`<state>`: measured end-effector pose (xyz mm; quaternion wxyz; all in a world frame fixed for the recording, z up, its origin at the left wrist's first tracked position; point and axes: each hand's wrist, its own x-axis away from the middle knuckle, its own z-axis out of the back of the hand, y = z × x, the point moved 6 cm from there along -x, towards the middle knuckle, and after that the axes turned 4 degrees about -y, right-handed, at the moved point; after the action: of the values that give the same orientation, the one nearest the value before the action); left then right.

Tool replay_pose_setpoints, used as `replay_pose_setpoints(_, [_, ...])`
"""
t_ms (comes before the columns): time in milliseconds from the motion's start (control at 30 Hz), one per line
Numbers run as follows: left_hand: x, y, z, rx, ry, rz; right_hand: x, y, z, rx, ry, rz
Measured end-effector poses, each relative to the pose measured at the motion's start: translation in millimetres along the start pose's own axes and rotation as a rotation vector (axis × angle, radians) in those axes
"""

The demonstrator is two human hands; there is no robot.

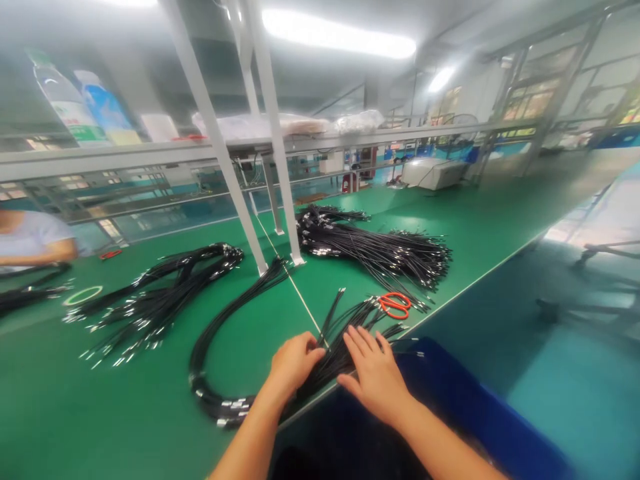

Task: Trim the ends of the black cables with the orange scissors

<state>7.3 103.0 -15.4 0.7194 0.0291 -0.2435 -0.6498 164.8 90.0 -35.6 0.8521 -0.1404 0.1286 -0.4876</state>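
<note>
So the black cable bundle [327, 368] is right under this person's hands, at the front edge of the green tabletop [160, 413]. It curves in a big U, but the stretch that matters has its long axis running roughly along that front edge, with the loose ends fanned away toward the right. The left hand [296, 363] is on the inboard side, fingers curled in at the cables; can't tell if it's actually pinching any. The right hand [373, 370] is on the edge side, fingers stretched flat over them, thumb apart. Of the 2, the right is clearly nearer the loose ends and the red loop handles [395, 305] (scissors, by the look of them). A few ends poke past the edge over the blue bin [450, 380].
</note>
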Motion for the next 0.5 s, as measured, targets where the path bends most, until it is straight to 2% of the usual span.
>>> replay_pose_setpoints(100, [2, 3, -3.5, -0.001, 0.018, -0.007, 2, -5, 0, -0.009, -0.009, 0.035])
replay_pose_setpoints(200, [4, 2, -1.9, 0.046, 0.068, -0.015, -2, 6, 12, 0.004, 0.051, 0.007])
replay_pose_setpoints(367, [14, -18, 12.8, 0.146, 0.192, -0.024, -19, 69, 51, 0.116, 0.248, -0.187])
replay_pose_setpoints(500, [26, -33, 22.3, 0.195, 0.249, -0.026, -30, 114, 69, 0.211, 0.273, -0.295])
